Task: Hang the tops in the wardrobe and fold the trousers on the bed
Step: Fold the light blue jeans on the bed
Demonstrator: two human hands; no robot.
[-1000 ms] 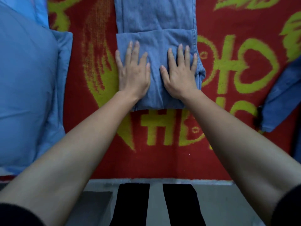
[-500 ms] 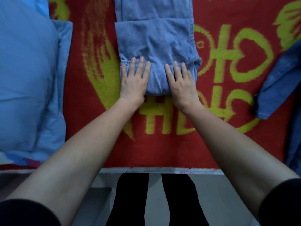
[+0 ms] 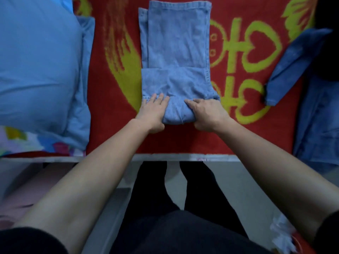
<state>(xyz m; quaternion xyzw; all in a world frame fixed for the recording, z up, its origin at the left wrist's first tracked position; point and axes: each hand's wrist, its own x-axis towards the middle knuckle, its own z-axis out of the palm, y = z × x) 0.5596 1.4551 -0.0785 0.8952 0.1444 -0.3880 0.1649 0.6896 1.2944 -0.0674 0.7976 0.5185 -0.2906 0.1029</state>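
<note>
Light blue denim trousers (image 3: 176, 43) lie lengthwise on the red and yellow blanket (image 3: 201, 140) of the bed, their near end folded over into a thick band. My left hand (image 3: 152, 112) holds the band's near left corner, fingers laid on top and thumb tucked at the edge. My right hand (image 3: 207, 114) grips the near right corner with its fingers curled over the fold. The far hems lie flat near the top of the view. No wardrobe is in view.
A large blue pillow (image 3: 36, 61) fills the left side of the bed. A darker blue denim garment (image 3: 293, 66) lies at the right, with more blue cloth (image 3: 319, 125) below it. The bed's pale front edge (image 3: 220, 157) runs in front of my dark-clad legs.
Both hands slid from flat on top of the folded band back to its near edge and now take hold of it. The view pulled back, showing more of the trousers.
</note>
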